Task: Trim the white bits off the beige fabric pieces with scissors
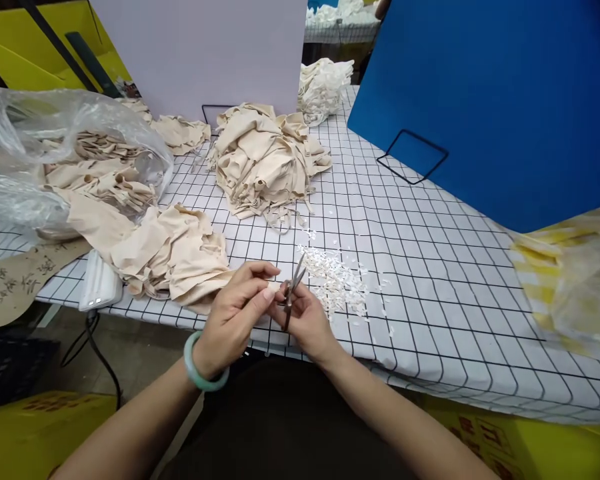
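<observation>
Small scissors (295,283) with metal blades pointing up and away are in my right hand (307,320), whose fingers are wrapped round the handles. Close beside it, my left hand (240,310) wears a pale green bangle and is closed in a pinch. Something small and pale shows at its thumb tip, too little to name. Beige fabric pieces (175,250) lie crumpled just behind my left hand, and whether they run into its fingers is hidden. Many tiny white clippings (343,283) are scattered on the table past my right hand.
A larger heap of beige fabric (265,157) sits farther back on the checked tablecloth (430,267). At left are a clear plastic bag (150,137) of fabric, a white power device (99,283) and a marked card template (10,293). Pale (220,53) and blue (490,100) boards stand behind.
</observation>
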Demonstrator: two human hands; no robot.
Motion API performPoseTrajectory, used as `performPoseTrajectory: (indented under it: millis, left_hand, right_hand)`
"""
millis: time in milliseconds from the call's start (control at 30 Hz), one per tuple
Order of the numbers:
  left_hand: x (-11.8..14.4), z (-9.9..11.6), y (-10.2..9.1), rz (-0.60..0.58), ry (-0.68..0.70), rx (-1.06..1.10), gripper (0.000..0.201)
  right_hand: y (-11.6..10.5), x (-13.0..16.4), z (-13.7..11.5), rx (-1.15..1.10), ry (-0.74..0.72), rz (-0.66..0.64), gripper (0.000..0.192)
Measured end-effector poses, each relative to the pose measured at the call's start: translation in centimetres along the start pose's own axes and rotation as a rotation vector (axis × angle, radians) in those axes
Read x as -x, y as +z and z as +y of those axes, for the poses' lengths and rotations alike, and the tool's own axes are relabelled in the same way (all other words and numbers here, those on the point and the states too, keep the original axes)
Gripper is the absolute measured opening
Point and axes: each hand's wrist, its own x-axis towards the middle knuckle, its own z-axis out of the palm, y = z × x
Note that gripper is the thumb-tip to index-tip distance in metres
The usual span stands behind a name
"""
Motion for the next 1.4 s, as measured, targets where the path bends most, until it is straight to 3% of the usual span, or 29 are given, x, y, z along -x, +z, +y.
performPoseTrajectory:
  millis: [100,167,267,367,467,733,1400]
  left_hand:
    - [-0.1,-1.5,1.8,0.020,-0.124,0.199,0.029]
    - [-0.1,-2.4,2.7,0.044,-0.178,0.218,0.031]
    - [-0.2,-3.1,3.3,0.063,-0.123,0.125,0.031]
    - [-0.4,-3.3,3.6,0.046,-0.045,0.041,0.032]
    - [-0.4,-3.4,3.9,0.018,-0.025,0.013,0.031]
    - [-0.6,-3.2,3.8,-0.036,0.085,-0.035,0.031]
    - [-0.4,-3.1,4.1,-0.076,0.149,-0.088,0.028]
  right_hand:
    - [-0.5,1.2,0.1,0.068,0.013,0.027,0.040]
    - [-2.2,1.8,-0.8,0.278,-0.063,0.112,0.036]
    - [-5.2,2.8,-2.7,0.685,-0.182,0.213,0.036]
    - [-6.7,3.7,-3.8,0.993,-0.256,0.150,0.037]
    - [-6.6,4.1,-3.7,1.143,-0.313,0.070,0.034]
    - [-5.8,3.6,-3.4,1.142,-0.419,0.043,0.042]
    - [-5.3,3.3,-3.5,1.114,-0.440,0.050,0.041]
